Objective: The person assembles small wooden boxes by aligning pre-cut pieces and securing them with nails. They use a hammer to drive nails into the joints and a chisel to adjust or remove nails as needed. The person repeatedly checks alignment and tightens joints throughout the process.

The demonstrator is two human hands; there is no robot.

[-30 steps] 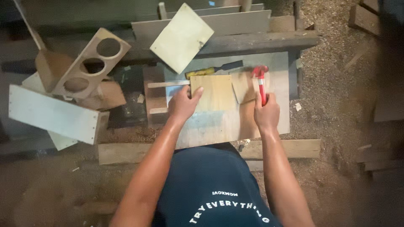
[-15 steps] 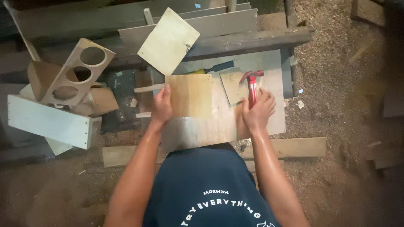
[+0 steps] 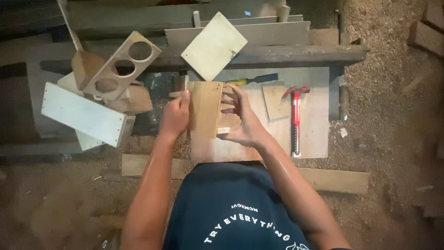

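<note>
Box [image 3: 205, 110], small and wooden, stands on the board [image 3: 310, 139], clamped between both hands: left hand [image 3: 174, 115] gripping its left side, right hand [image 3: 241, 121] with fingers curled on its right. Hammer [image 3: 295, 121] lies right, untouched. Apparently positioning; steadiness matters.
</note>
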